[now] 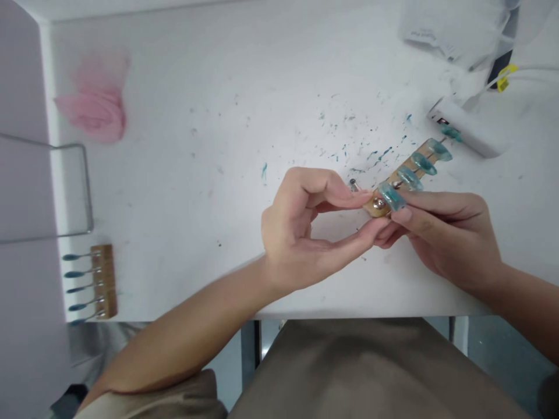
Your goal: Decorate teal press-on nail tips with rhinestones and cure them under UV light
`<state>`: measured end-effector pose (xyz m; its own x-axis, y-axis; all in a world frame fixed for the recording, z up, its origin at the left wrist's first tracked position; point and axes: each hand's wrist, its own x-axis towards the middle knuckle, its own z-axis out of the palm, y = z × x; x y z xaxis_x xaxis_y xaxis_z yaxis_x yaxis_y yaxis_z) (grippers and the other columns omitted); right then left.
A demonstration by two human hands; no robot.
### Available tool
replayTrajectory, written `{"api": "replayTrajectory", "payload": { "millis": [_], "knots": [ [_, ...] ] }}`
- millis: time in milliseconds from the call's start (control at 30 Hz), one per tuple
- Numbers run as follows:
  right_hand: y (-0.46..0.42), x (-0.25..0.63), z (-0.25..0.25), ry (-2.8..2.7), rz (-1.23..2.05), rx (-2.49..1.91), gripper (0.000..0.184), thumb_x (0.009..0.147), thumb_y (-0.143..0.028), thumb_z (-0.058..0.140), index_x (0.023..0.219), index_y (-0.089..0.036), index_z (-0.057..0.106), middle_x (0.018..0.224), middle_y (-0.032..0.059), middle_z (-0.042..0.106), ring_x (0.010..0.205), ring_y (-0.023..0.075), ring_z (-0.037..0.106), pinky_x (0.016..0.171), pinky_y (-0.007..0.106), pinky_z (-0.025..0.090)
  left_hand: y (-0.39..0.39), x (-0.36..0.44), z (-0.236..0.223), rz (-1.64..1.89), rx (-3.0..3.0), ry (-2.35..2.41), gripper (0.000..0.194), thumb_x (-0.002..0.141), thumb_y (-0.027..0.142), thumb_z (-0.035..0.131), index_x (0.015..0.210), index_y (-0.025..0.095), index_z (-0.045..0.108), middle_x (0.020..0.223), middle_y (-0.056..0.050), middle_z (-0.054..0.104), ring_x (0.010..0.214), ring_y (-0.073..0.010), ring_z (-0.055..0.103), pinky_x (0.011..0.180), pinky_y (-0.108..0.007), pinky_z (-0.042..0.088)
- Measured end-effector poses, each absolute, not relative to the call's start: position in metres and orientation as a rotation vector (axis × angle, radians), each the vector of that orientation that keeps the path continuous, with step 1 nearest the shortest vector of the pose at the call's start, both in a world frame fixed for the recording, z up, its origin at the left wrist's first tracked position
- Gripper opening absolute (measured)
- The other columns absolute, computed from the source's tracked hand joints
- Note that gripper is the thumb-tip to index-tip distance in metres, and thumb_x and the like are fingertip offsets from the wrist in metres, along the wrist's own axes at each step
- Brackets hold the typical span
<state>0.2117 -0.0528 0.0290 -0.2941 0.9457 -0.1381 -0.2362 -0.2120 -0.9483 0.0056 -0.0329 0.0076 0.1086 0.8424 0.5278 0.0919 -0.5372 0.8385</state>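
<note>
My left hand [290, 244] is closed in a pinch, thumb and forefinger holding the near end of a wooden nail stand [376, 213]. Several teal false nails stick up in a row along this stand, which slants away to the upper right. At the end nearest me, my right hand [458, 244] pinches the closest teal false nail [392, 196] between thumb and forefinger, its other fingers tucked below the stand. A shiny metal ball [378, 203] shows beside that nail. Just past my left fingertips is a small metal-topped piece [353, 184], partly hidden.
Teal smears mark the white table [196, 192]. A second wooden stand [105, 282] with teal nails lies at the left edge, near a metal wire frame [89, 186]. Pink crumpled cloth [96, 113] sits upper left. A white cylinder [474, 131], cable and plastic bags [454, 32] are upper right.
</note>
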Motion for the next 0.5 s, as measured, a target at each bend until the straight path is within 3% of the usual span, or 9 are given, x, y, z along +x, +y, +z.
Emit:
{"api": "replayTrajectory", "payload": {
  "millis": [133, 267, 400, 500],
  "knots": [
    [-0.052, 0.212, 0.028, -1.079, 1.657, -0.964, 0.015, 0.099, -0.034, 0.084, 0.112, -0.04, 0.087, 0.091, 0.0024, 0.078, 0.075, 0.0147, 0.079, 0.07, 0.025, 0.072, -0.037, 0.003, 0.009, 1.41, 1.732, 0.893, 0.053, 0.083, 0.039, 0.1, 0.12, 0.036, 0.062, 0.101, 0.002, 0.08, 0.087, -0.0238, 0.086, 0.074, -0.04, 0.075],
    [-0.052, 0.212, 0.029, -1.094, 1.651, -0.917, 0.024, 0.1, -0.024, 0.081, 0.113, -0.044, 0.087, 0.092, 0.001, 0.078, 0.076, 0.0168, 0.08, 0.071, 0.027, 0.073, -0.036, 0.005, 0.014, 1.445, 1.803, 0.903, 0.045, 0.087, 0.034, 0.096, 0.118, 0.035, 0.062, 0.094, 0.002, 0.08, 0.078, -0.0212, 0.084, 0.064, -0.035, 0.072],
    [-0.052, 0.213, 0.027, -1.078, 1.65, -0.891, 0.022, 0.1, -0.025, 0.082, 0.114, -0.041, 0.087, 0.09, 0.0033, 0.077, 0.074, 0.0178, 0.079, 0.07, 0.028, 0.073, -0.033, 0.009, 0.018, 1.557, 1.821, 0.861, 0.034, 0.094, 0.029, 0.088, 0.116, 0.031, 0.063, 0.086, 0.003, 0.078, 0.071, -0.0173, 0.082, 0.059, -0.029, 0.069],
    [-0.053, 0.213, 0.026, -1.077, 1.657, -0.887, 0.021, 0.101, -0.028, 0.081, 0.113, -0.044, 0.087, 0.09, 0.0019, 0.077, 0.073, 0.018, 0.079, 0.069, 0.03, 0.073, -0.033, 0.011, 0.018, 1.565, 1.791, 0.84, 0.04, 0.09, 0.029, 0.093, 0.115, 0.031, 0.062, 0.087, 0.003, 0.077, 0.07, -0.0176, 0.081, 0.059, -0.03, 0.069]
  ]
}}
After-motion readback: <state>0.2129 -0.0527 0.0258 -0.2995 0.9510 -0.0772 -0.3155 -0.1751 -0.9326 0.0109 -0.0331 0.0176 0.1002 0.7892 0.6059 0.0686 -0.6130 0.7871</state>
